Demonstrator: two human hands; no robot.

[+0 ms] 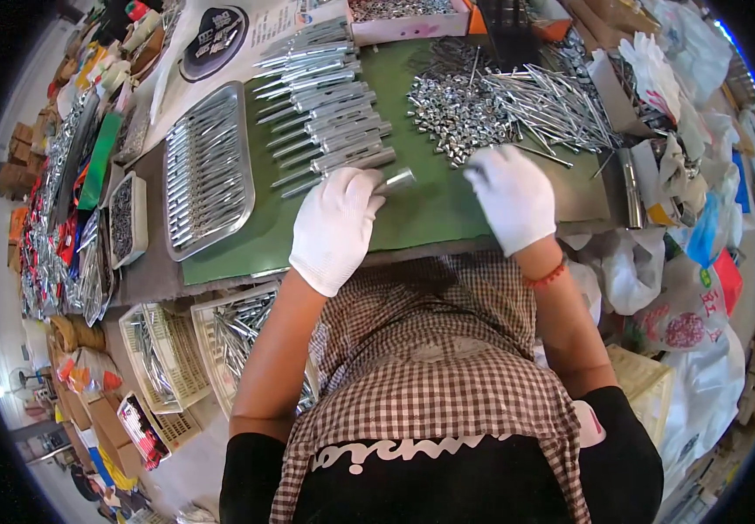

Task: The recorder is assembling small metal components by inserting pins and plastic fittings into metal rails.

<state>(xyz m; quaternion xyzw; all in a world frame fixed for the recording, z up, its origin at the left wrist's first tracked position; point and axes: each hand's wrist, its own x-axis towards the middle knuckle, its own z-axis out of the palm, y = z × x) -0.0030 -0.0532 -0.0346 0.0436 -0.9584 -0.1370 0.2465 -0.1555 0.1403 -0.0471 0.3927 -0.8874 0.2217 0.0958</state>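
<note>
Metal tube, short, shiny, silver: sits in left hand, white glove curled shut round it, end poking out twd right, just above green mat on worktop. Right hand, gloved, fingers bent down at edge of small-parts pile; can't tell if it grips anything. To do it well: keep tube steady, level, near the pile. Finished tubes in row beside; metal tray further left.

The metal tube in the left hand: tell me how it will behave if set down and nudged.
The metal tube looks round and smooth, so it would probably roll on the green mat. It seems rigid, and likely slick against the left hand in its cloth glove.
</note>
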